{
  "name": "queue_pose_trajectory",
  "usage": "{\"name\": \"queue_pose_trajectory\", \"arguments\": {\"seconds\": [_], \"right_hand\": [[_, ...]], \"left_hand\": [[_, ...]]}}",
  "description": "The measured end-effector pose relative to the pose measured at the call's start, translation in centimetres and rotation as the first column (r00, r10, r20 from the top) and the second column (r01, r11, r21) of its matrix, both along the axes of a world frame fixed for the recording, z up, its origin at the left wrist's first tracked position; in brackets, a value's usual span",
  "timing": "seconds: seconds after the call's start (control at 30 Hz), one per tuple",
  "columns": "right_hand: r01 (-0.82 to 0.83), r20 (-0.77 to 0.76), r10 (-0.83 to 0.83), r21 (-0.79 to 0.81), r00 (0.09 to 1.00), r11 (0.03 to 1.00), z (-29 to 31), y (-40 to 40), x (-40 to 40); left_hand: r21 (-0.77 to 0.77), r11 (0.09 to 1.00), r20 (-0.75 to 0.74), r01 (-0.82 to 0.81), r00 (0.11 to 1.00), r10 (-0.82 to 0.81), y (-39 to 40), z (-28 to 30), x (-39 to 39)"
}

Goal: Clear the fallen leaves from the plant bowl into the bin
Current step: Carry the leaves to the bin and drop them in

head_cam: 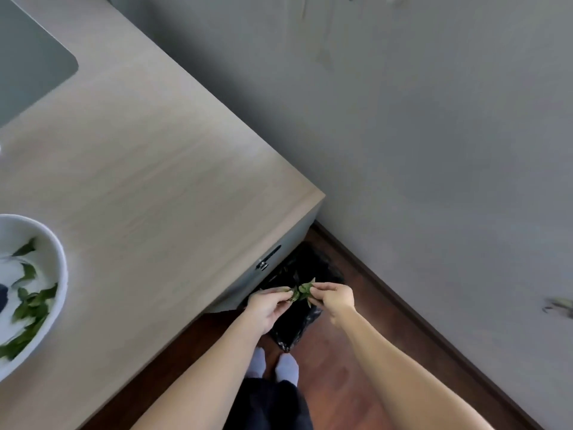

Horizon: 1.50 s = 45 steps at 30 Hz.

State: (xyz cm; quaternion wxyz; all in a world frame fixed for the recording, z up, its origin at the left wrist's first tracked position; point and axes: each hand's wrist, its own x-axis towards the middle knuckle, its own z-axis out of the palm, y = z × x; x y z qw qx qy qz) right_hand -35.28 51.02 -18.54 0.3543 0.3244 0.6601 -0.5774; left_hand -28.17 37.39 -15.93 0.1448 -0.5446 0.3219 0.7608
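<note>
A white bowl [59, 274] sits at the table's left edge with several green leaves [31, 308] lying inside it. Down on the floor, beside the table's corner, stands a bin lined with a black bag [302, 271]. Both my hands are held over the bin. My left hand [268, 305] and my right hand [333, 297] pinch a small bunch of green leaves [302, 291] between their fingertips, directly above the black bag.
The light wooden table [148, 181] fills the left half of the view, with a grey pad [28, 63] at its far left. A drawer handle [268, 257] sticks out near the bin. A grey wall [434, 135] meets the wooden floor [335, 383] on the right.
</note>
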Motion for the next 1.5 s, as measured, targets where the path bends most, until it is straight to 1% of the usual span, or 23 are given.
{"name": "queue_pose_trajectory", "arguments": {"seconds": [0.1,0.2,0.3,0.43,0.57,0.73,0.8,0.83,0.93,1.0,1.1,1.17,1.23,1.33,1.37,1.43,1.5], "right_hand": [[-0.002,0.055,-0.002,0.069,0.998,0.998,-5.6,-0.2,0.0],[-0.009,0.102,-0.002,0.107,0.995,0.994,-9.5,-1.0,-0.2],[-0.032,0.142,0.014,0.121,0.990,0.992,-11.8,-1.6,-0.6],[-0.020,0.176,0.002,0.104,0.984,0.994,-11.9,-1.8,-1.3],[0.006,0.143,-0.017,0.076,0.990,0.997,-8.9,-1.8,-2.1],[0.006,0.091,-0.007,0.012,0.996,1.000,-1.9,-2.2,-3.6],[-0.035,0.046,0.037,-0.028,0.998,0.999,2.0,-2.7,-4.5],[-0.051,0.028,0.052,-0.048,0.998,0.998,2.9,-2.9,-4.9],[-0.159,-0.054,0.156,-0.056,0.986,0.986,8.9,-4.3,-5.7],[-0.219,-0.099,0.213,-0.053,0.972,0.974,11.6,-5.6,-6.0],[-0.338,-0.166,0.324,-0.065,0.931,0.939,15.7,-9.0,-5.5],[-0.386,-0.196,0.365,-0.085,0.910,0.919,16.8,-11.9,-5.4],[-0.478,-0.226,0.451,-0.079,0.863,0.875,17.6,-15.4,-4.2],[-0.621,-0.232,0.592,-0.077,0.772,0.780,18.3,-20.6,-1.1],[-0.657,-0.236,0.627,-0.072,0.742,0.751,18.4,-22.0,-0.1],[-0.728,-0.242,0.697,-0.068,0.675,0.682,18.5,-25.2,2.4],[-0.790,-0.257,0.756,-0.052,0.602,0.611,18.9,-28.1,4.9]], "left_hand": [[0.015,1.000,0.083,0.008,0.997,-0.009,0.2,-5.7,-0.9],[0.051,0.995,0.119,0.090,0.988,-0.095,0.1,-10.0,-1.4],[0.076,0.984,0.163,0.158,0.972,-0.169,-0.1,-12.6,-1.8],[0.067,0.985,0.171,0.159,0.971,-0.169,-0.6,-13.0,-2.1],[0.053,0.984,0.144,0.171,0.974,-0.177,-0.8,-10.4,-2.6],[0.030,0.966,0.075,0.256,0.963,-0.258,-0.9,-3.6,-3.8],[-0.012,0.961,0.015,0.277,0.961,-0.277,-1.3,0.2,-4.2],[-0.018,0.960,-0.003,0.280,0.960,-0.280,-1.4,1.4,-4.4],[-0.086,0.967,-0.103,0.241,0.963,-0.250,-3.1,7.0,-4.7],[-0.134,0.974,-0.149,0.183,0.968,-0.203,-4.3,10.0,-4.7],[-0.186,0.982,-0.242,0.038,0.967,-0.084,-7.6,14.6,-3.5],[-0.220,0.975,-0.285,-0.029,0.958,-0.036,-10.0,16.5,-2.1],[-0.233,0.967,-0.306,-0.103,0.952,0.028,-12.6,18.0,0.7],[-0.255,0.943,-0.302,-0.215,0.944,0.134,-16.1,18.6,6.0],[-0.266,0.936,-0.292,-0.231,0.944,0.150,-17.1,18.4,7.9],[-0.291,0.927,-0.244,-0.236,0.955,0.166,-19.1,17.9,12.2],[-0.363,0.913,-0.170,-0.188,0.976,0.133,-21.0,17.3,16.1]]}}
